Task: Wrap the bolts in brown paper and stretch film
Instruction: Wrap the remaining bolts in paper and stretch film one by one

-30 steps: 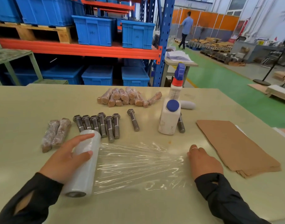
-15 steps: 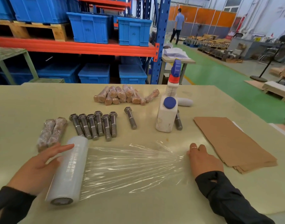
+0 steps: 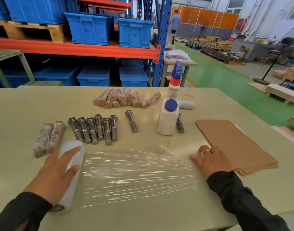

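Observation:
A sheet of stretch film [image 3: 134, 174] lies spread flat on the table between my hands. My left hand [image 3: 56, 172] rests on top of the white film roll [image 3: 72, 165] with fingers straight. My right hand [image 3: 211, 161] presses the film's free end to the table, next to a stack of brown paper [image 3: 231, 142]. Several bare steel bolts [image 3: 92, 129] lie in a row beyond the roll, a single bolt [image 3: 131, 121] to their right. Two film-wrapped bolts [image 3: 48, 139] lie at the left. A pile of paper-wrapped bolts [image 3: 124, 98] sits further back.
A white spray bottle [image 3: 168, 117] with a blue cap stands mid-table, another bolt [image 3: 180, 123] behind it and a white oval object [image 3: 187, 104] beyond. Blue crates on orange racking [image 3: 92, 29] stand behind the table. A person [image 3: 175, 24] is far off on the green floor.
My left hand has rolled the film roll to the left and back again, and more film now lies spread out. My right hand stayed pressing the free end.

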